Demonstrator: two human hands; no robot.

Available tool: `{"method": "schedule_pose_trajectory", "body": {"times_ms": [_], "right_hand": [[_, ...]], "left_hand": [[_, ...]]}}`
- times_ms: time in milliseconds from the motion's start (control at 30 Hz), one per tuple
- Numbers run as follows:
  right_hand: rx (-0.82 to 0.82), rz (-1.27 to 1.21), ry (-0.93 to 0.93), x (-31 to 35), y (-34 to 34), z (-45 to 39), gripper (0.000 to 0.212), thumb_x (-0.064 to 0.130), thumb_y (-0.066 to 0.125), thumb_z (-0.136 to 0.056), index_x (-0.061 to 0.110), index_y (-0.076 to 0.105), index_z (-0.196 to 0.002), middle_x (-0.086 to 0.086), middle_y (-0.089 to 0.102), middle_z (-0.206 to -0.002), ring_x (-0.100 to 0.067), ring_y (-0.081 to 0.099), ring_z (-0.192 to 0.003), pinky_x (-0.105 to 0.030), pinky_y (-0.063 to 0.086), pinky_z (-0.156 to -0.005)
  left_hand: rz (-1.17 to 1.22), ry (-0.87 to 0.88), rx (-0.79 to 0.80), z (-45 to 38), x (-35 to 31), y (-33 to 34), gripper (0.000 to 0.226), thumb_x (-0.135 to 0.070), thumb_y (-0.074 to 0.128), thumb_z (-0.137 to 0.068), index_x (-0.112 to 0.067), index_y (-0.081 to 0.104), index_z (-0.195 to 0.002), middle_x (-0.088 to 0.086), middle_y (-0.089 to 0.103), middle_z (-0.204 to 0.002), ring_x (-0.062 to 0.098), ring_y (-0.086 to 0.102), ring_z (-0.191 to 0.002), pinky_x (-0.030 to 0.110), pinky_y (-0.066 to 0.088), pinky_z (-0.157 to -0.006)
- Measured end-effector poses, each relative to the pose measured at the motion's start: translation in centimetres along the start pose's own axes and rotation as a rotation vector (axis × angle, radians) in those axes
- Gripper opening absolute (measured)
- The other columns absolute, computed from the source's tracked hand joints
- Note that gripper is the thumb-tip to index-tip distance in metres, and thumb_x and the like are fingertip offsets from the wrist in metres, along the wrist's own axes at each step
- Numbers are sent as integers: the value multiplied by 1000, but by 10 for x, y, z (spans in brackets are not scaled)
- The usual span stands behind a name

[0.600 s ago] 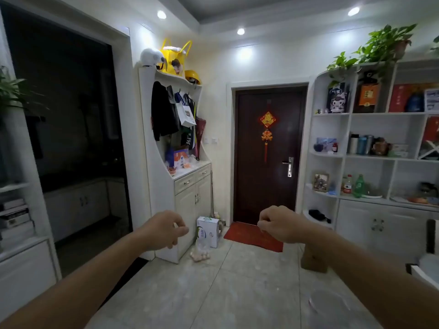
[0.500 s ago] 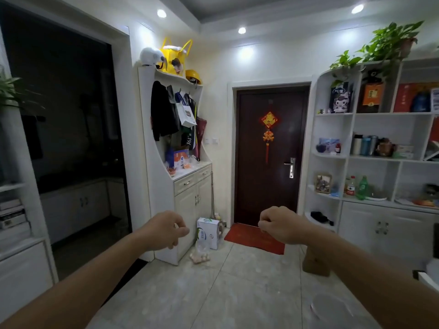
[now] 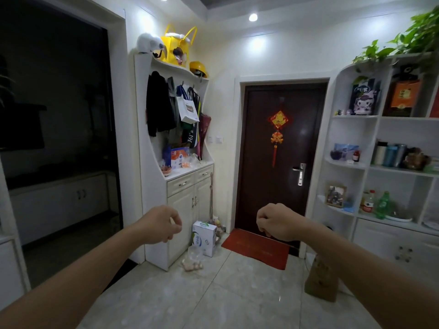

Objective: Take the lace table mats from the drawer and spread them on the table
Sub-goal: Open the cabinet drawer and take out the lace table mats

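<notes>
Both my arms reach out in front of me over a tiled floor. My left hand (image 3: 159, 225) is loosely curled with nothing in it, level with the white hall cabinet (image 3: 181, 210). That cabinet has two shut drawers (image 3: 181, 184) under its counter. My right hand (image 3: 276, 223) is also curled and holds nothing, in front of the dark entrance door (image 3: 282, 150). No lace mats and no table are in view.
A white box (image 3: 204, 238) and a bag of small things (image 3: 192, 263) lie on the floor by the cabinet. A red doormat (image 3: 256, 248) lies before the door. White shelving (image 3: 384, 162) fills the right wall, with a brown paper bag (image 3: 322, 281) at its foot. A dark doorway (image 3: 59, 138) opens on the left.
The view has swung slightly left and the cabinet and door look closer. Both hands stay curled and hold the same pose.
</notes>
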State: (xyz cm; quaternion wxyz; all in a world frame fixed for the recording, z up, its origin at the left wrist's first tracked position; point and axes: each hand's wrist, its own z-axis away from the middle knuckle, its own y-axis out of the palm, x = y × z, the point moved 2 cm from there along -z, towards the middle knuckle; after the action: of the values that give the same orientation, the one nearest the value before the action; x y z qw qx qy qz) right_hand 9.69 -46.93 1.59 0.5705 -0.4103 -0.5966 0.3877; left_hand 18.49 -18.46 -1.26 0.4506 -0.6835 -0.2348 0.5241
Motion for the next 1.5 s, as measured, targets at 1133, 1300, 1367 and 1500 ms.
{"method": "schedule_pose_trajectory", "body": {"times_ms": [1133, 1300, 1367, 1500], "right_hand": [[-19, 6, 8, -77, -8, -419, 38, 25, 44, -97, -5, 66, -87, -7, 57, -67, -18, 48, -58, -35, 41, -56], [15, -18, -20, -89, 6, -487, 39, 34, 48, -99, 5, 70, -84, -1, 63, -67, -14, 55, -57, -29, 45, -57], [23, -7, -34, -97, 11, -518, 36, 32, 49, -99, 7, 71, -86, 3, 61, -63, -10, 52, -53, -25, 42, -53], [46, -7, -66, -121, 17, -591, 32, 27, 50, -98, 7, 70, -84, 4, 58, -62, -8, 48, -50, -22, 39, -48]], "left_hand": [[-64, 46, 63, -418, 61, -12, 18, -27, 60, -92, -15, 66, -103, 0, 66, -76, 10, 62, -65, 20, 51, -60], [-31, -11, 66, -480, 92, -3, 20, -32, 61, -90, -17, 66, -101, 6, 71, -84, 18, 69, -75, 33, 60, -75], [-19, -23, 74, -506, 100, 1, 21, -32, 60, -91, -17, 65, -103, 6, 70, -86, 17, 69, -77, 32, 59, -75], [-2, -48, 77, -570, 109, 9, 22, -30, 59, -92, -14, 64, -106, 6, 69, -87, 14, 66, -73, 23, 54, -67]]}}
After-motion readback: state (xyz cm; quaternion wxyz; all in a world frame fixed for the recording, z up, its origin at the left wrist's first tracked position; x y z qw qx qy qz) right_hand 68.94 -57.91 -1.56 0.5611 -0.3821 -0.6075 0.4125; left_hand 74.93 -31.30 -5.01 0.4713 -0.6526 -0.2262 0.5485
